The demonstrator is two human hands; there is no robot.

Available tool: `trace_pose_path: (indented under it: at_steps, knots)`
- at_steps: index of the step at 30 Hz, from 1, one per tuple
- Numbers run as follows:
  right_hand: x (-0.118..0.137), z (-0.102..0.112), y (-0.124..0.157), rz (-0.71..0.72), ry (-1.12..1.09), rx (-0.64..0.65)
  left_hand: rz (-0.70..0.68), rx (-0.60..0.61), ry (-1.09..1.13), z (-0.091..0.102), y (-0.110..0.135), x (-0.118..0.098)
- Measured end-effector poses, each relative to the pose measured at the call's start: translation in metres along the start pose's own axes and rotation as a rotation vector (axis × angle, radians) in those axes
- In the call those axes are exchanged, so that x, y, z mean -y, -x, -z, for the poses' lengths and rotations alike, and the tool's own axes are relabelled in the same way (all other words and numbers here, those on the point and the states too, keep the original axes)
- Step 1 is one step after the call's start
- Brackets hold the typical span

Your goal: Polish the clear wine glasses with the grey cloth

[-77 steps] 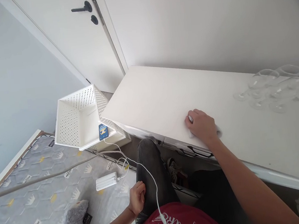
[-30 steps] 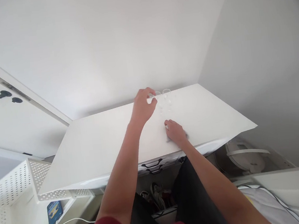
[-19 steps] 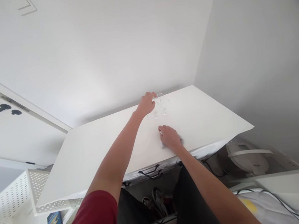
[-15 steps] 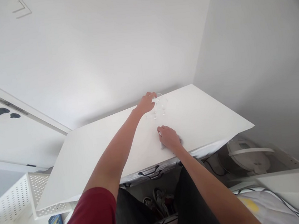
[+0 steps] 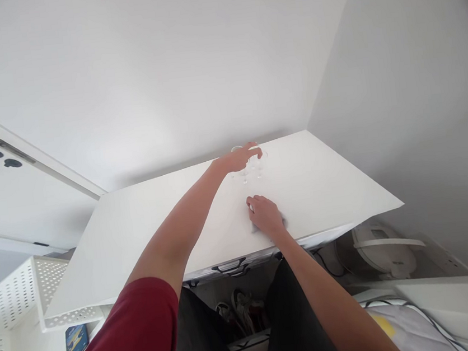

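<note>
Several clear stemmed glasses [image 5: 264, 156] stand close together towards the back of a white tabletop [image 5: 163, 223]. Over them reaches my left hand [image 5: 245, 156], its fingers apart and slightly bent by the rims. Whether a fingertip touches a glass is hard to make out, since the hand covers part of the group. Nearer the front edge, my right hand [image 5: 265, 214] is closed on a bunched light grey cloth [image 5: 258, 227], pressed to the tabletop. Most of the cloth is hidden under the palm.
Drawers with dark handles [image 5: 229, 265] sit under the tabletop. A phone [image 5: 76, 345] lies at the lower left near a white perforated basket [image 5: 50, 284]. To the lower right is a rounded appliance [image 5: 384, 248]. A white wall rises behind the tabletop.
My left hand has moved right across the glasses, from their left side to above them. My right hand stays on the cloth. The view has shifted slightly.
</note>
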State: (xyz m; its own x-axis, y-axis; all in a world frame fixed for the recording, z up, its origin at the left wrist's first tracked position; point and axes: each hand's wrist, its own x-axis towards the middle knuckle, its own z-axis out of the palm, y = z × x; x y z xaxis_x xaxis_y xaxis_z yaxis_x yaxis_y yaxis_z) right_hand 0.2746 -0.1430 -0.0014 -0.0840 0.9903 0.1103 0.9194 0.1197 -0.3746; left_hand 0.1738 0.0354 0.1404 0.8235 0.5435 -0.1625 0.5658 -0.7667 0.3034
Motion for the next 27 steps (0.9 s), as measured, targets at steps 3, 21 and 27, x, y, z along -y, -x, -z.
trace_pose_path:
  at_steps: [3, 21, 27]
  knots:
    - [-0.001, 0.000, 0.000, -0.004, 0.006, 0.002, 0.022, 0.044, -0.022, 0.003, -0.002, 0.000]
    - [-0.002, -0.004, 0.000, -0.002, 0.005, -0.035, 0.265, -0.063, -0.049, 0.007, 0.070, 0.022]
    - [-0.003, -0.004, 0.002, 0.001, -0.012, -0.047, 0.467, -0.063, -0.012, 0.008, 0.131, 0.051]
